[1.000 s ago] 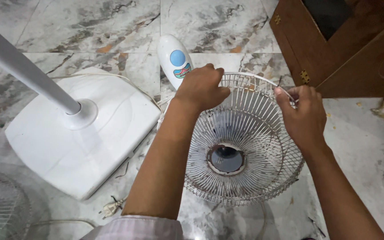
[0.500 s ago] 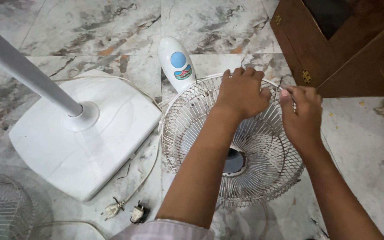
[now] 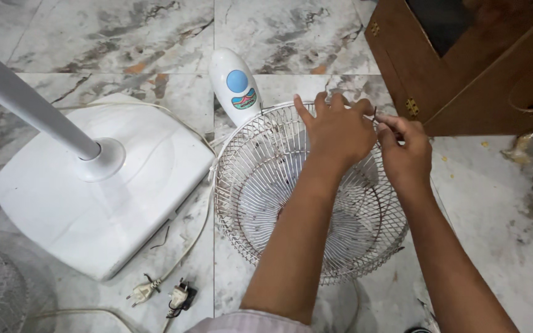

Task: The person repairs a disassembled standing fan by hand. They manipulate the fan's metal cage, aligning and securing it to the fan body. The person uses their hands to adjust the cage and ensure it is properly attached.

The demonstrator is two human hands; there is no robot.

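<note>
Bright, even light on glossy marble floor [image 3: 124, 31], soft shadows, sharp focus, slight wide-angle bending at edges

Place: I take this for a room in a home, with work going on down at floor level.
Floor: I see polished marble tiles [image 3: 124, 24], grey-veined with grout lines.
Furniture: a brown wooden cabinet [image 3: 464, 68] with brass hinges stands at the upper right.
Household gear: a white pedestal fan base [image 3: 94, 197], wire fan guard [image 3: 266, 185] and loose plugs [image 3: 161, 293] lie about.
</note>
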